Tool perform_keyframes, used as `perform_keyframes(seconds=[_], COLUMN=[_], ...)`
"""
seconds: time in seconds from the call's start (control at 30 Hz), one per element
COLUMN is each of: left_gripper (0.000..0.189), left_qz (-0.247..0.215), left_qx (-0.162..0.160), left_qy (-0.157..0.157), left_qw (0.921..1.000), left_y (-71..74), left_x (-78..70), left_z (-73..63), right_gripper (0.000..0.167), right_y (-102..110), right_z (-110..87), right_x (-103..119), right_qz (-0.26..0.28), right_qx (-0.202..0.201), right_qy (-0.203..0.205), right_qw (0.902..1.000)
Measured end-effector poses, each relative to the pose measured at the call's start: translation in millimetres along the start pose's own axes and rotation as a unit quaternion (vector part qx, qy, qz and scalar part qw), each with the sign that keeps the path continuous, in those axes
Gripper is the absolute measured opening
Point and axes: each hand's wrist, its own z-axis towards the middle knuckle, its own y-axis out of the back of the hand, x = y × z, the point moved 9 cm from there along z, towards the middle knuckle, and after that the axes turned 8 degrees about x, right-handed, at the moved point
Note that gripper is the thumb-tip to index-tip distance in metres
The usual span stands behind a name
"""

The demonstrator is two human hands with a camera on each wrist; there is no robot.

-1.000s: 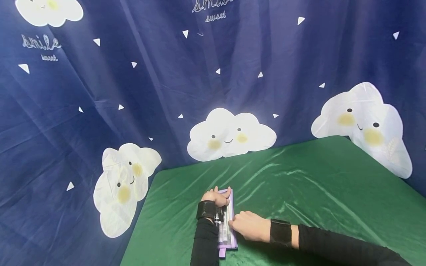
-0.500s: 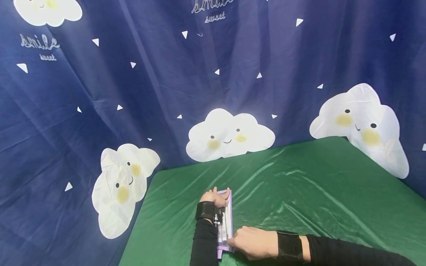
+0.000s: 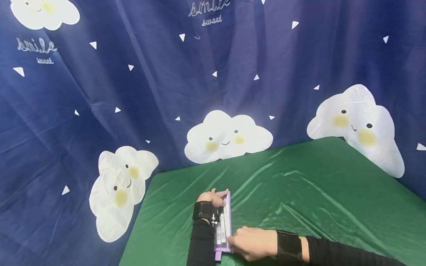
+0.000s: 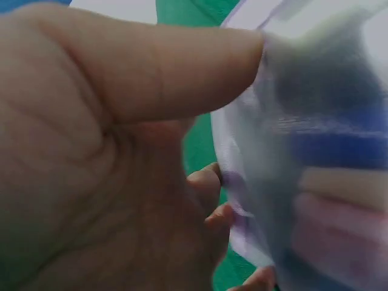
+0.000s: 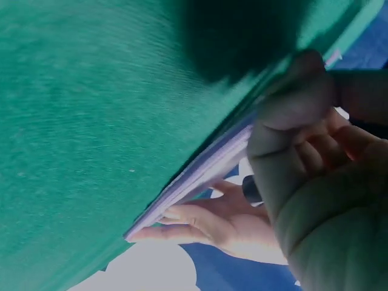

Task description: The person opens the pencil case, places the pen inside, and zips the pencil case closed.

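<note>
A clear pencil case (image 3: 218,238) with purple trim lies lengthwise on the green cloth. Pens or similar slim items show through it. My left hand (image 3: 212,198) holds its far end, with the thumb (image 4: 182,70) along the edge and the other fingers partly hidden beyond it in the left wrist view. At the near right corner my right hand (image 3: 252,242) pinches the zipped side. The purple zipper edge (image 5: 206,163) runs from those fingers toward my left hand in the right wrist view. Whatever sits between the right fingertips is hidden.
Green cloth (image 3: 299,199) with wrinkles covers the surface around the case. Behind it hangs a dark blue curtain (image 3: 159,92) with white clouds and small triangles. A short purple tab (image 3: 217,256) sticks out at the near end of the case.
My right hand has slid along the case's right edge from about its middle to the near corner, staying there over the last half second. The left hand keeps its hold at the far end.
</note>
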Motion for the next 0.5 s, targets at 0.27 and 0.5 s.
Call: perform_keyframes(seconds=[0.27,0.5], left_gripper=[0.042,0.035], left_qz=[-0.064,-0.094], left_qx=[-0.088,-0.195], left_qy=[-0.014,-0.001], left_qw=[0.994,0.9763], left_y=[22.4,56.8], left_x=[-0.3,11.6], left_z=[-5.0,-13.8], right_gripper=[0.028,0.028], right_y=[9.3,47.4], right_z=[-0.1,-10.5], right_x=[-32.0,-81.1], right_qz=[0.075,0.124], right_qx=[0.031,-0.001], right_qy=[-0.115,-0.194], right_qw=[0.99,0.9732])
